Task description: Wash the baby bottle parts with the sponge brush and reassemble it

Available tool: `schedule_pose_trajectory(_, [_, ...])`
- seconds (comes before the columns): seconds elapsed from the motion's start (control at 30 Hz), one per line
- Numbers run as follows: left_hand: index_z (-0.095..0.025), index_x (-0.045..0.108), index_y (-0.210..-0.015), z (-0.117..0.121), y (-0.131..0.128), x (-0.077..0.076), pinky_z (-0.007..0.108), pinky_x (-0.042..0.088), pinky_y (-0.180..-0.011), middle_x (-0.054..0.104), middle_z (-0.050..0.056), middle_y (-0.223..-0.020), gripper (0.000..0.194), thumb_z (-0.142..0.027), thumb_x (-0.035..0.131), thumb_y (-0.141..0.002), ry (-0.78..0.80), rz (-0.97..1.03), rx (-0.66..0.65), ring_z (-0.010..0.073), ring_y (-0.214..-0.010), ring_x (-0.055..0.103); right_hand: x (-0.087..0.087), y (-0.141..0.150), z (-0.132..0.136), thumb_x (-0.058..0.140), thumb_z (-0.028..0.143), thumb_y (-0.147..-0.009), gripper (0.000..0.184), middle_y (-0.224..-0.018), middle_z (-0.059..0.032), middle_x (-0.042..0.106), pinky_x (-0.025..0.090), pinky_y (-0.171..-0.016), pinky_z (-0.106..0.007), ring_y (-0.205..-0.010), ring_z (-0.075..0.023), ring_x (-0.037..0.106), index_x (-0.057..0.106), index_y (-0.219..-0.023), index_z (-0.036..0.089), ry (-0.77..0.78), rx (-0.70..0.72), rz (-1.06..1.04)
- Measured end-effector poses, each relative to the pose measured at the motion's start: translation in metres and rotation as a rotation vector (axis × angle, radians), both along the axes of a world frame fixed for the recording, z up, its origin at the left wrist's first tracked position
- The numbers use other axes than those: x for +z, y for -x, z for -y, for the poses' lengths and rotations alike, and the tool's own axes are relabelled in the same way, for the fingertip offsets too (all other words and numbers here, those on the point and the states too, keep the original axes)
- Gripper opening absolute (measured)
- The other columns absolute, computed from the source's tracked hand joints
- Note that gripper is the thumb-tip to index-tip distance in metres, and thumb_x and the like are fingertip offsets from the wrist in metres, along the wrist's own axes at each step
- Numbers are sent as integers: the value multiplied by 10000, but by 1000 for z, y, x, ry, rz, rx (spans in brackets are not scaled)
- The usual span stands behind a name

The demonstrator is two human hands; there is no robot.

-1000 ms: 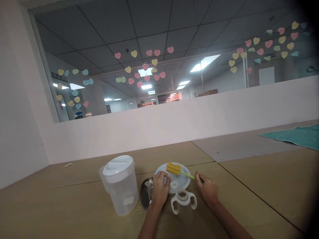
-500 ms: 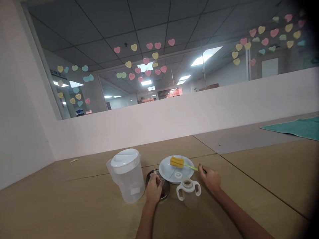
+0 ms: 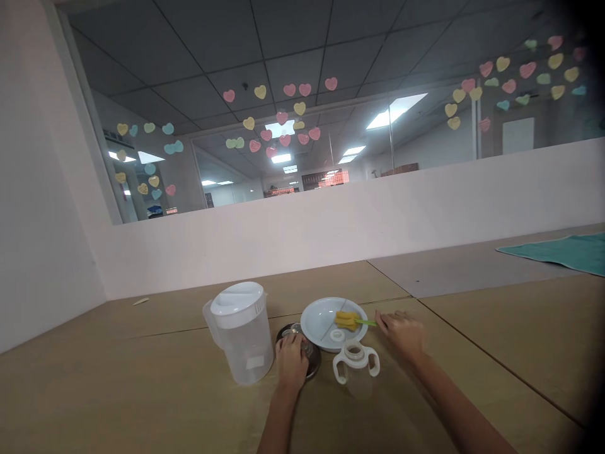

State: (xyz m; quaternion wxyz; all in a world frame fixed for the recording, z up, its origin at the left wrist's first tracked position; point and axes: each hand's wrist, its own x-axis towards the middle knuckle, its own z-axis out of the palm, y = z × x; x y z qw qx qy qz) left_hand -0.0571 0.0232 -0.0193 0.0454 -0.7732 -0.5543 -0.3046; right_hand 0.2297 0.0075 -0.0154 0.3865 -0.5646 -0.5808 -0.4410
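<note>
Your yellow sponge brush (image 3: 346, 320), green handle (image 3: 365, 322) pointing right, far end hidden, has its head over the right side of the pale plate (image 3: 316, 315). Your round metal dish (image 3: 314, 367) sits flat, left of the plate, clear pieces (image 3: 295, 328) inside, partly hidden.

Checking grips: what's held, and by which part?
The right hand apparently holds the yellow sponge brush by its thin green handle. Whether the left hand, over the round metal dish, holds anything cannot be told.

A teal cloth (image 3: 562, 251) is lying at the far right of the counter (image 3: 142, 391); a small flat tan piece (image 3: 140, 301) is resting near the left wall (image 3: 38, 189). Heart-shaped notes (image 3: 285, 140) are dotting the window (image 3: 203, 50), and bright ceiling lights (image 3: 397, 111) are showing in it.
</note>
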Motion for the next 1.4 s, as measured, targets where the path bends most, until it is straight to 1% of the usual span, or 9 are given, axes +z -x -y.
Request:
schedule_pose_trajectory(0.2, [-218,584,-949,-2,0,-2,340,329,-887,622,32,-1036,369,-21,396,-699,22,64,19,195,-1035,516,11,2,3,477,405,-869,525,-425,-47,564,169,-525,-265,-468,-106,464,585,-410,174,125,34,34])
schedule_pose_trajectory(0.37, [-209,570,-979,-3,0,1,322,362,-857,634,41,-1021,331,-50,375,-765,40,100,32,185,-999,545,3,14,0,406,505,-877,576,-466,-50,601,145,-511,-267,-470,-108,474,634,-454,188,274,90,-30])
schedule_pose_trajectory(0.53, [-198,557,-1007,1,2,7,333,382,-829,638,45,-922,292,-104,433,-760,-10,126,55,197,-920,561,-5,21,-5,312,559,-886,653,-488,-56,619,142,-501,-269,-449,-101,463,649,-467,188,328,96,-149])
schedule_pose_trajectory(0.67, [-206,553,-1048,4,1,8,367,389,-857,618,53,-1015,302,-143,457,-769,-108,77,-15,223,-985,535,-4,22,-5,207,608,-881,746,-478,-68,609,157,-498,-266,-446,-103,453,640,-456,173,362,126,-229])
schedule_pose_trajectory(0.77, [-215,511,-1156,6,-4,10,364,386,-904,577,59,-1143,330,-198,407,-843,-225,48,-95,207,-1054,509,-4,23,-5,136,645,-863,802,-469,-71,600,158,-489,-266,-428,-102,428,623,-442,166,400,145,-294])
schedule_pose_trajectory(0.87, [-251,452,-1249,9,-12,12,375,360,-960,549,41,-1223,367,-254,363,-893,-266,-29,-205,195,-1122,477,-6,25,-5,113,679,-838,822,-469,-72,595,169,-483,-261,-423,-101,411,607,-434,161,426,184,-366])
schedule_pose_trajectory(1.0, [-255,491,-1215,12,-20,12,391,347,-982,576,29,-1195,340,-280,333,-915,-211,-62,-280,186,-1114,485,-6,27,-4,146,690,-830,798,-481,-61,588,190,-476,-249,-428,-97,406,594,-440,158,468,235,-494])
schedule_pose_trajectory(1.2, [-229,551,-1080,14,-24,10,353,375,-940,587,32,-1142,263,-311,369,-909,-180,40,-279,177,-1069,504,-2,28,-2,249,699,-808,718,-469,-28,551,201,-459,-230,-444,-113,449,570,-448,166,540,240,-686])
schedule_pose_trajectory(1.4, [-210,543,-1073,16,-27,8,350,387,-913,566,60,-1096,256,-305,376,-904,-161,23,-296,192,-1040,505,-1,30,0,250,678,-816,704,-434,-18,501,225,-456,-223,-443,-114,451,520,-426,159,536,312,-777])
